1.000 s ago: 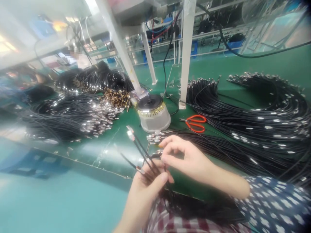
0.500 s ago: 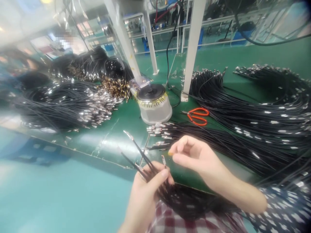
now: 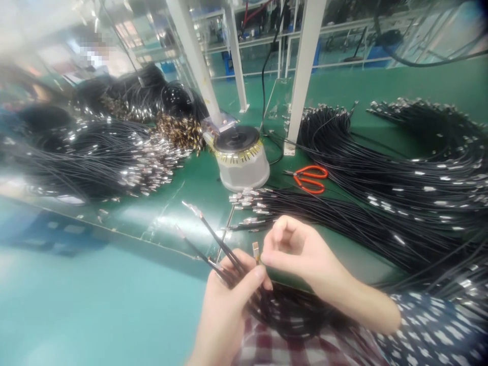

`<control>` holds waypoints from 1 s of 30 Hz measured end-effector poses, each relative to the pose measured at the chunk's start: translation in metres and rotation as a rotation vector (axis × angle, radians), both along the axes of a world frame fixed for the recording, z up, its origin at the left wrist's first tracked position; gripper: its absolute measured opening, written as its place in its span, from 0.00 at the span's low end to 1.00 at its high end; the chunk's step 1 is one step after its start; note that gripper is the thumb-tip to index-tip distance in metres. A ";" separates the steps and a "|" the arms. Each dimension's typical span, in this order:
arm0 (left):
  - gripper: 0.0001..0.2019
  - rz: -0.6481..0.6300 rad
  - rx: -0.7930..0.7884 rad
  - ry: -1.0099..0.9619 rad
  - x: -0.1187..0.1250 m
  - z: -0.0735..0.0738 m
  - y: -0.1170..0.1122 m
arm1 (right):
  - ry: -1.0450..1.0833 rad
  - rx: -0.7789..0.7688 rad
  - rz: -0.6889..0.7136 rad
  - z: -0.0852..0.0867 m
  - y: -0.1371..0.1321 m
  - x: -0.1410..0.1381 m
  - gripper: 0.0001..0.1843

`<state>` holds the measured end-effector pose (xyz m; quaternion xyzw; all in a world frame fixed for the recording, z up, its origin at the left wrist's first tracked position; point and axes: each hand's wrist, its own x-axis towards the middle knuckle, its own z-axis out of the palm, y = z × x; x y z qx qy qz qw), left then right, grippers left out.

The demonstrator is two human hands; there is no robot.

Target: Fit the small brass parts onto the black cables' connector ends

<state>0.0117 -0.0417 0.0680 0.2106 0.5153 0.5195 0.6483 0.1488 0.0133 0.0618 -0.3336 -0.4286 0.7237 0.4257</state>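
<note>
My left hand (image 3: 232,295) is closed around a bundle of black cables (image 3: 290,315), whose bared ends stick out up and to the left. Between its thumb and forefinger, one cable end (image 3: 255,248) with a flat silvery tip stands upright. My right hand (image 3: 293,249) is pinched right beside that end, thumb and forefinger against a small piece of yellow tape (image 3: 258,257) at the cable just under the tip. The fingers partly hide the tape. Beyond the hands stands a white round tape dispenser (image 3: 244,170) with a black top and yellow strips around its rim.
Orange-handled snips (image 3: 310,179) lie right of the dispenser. Loose black cables (image 3: 324,211) lie just beyond my right hand, with a larger cable pile (image 3: 400,162) behind. More cable coils (image 3: 87,152) cover the left of the green table (image 3: 168,218). White posts (image 3: 305,76) rise behind the dispenser.
My right hand has moved left and slightly down, bringing the yellow tape from beside the upright cable end to touch it. My left hand keeps hold of the bundle.
</note>
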 end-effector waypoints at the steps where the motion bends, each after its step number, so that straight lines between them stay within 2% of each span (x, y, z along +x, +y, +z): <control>1: 0.12 -0.002 -0.003 -0.011 0.000 0.000 0.000 | 0.002 0.001 -0.003 0.000 0.000 -0.001 0.19; 10: 0.10 -0.005 0.010 -0.029 -0.001 -0.005 -0.004 | 0.051 0.000 -0.014 -0.001 -0.003 -0.003 0.18; 23: 0.09 0.047 0.030 -0.036 0.002 -0.005 -0.004 | -0.005 0.037 -0.062 -0.002 -0.002 -0.005 0.16; 30: 0.10 0.048 0.019 -0.068 0.002 -0.005 -0.003 | 0.067 0.029 -0.025 0.001 -0.007 -0.005 0.17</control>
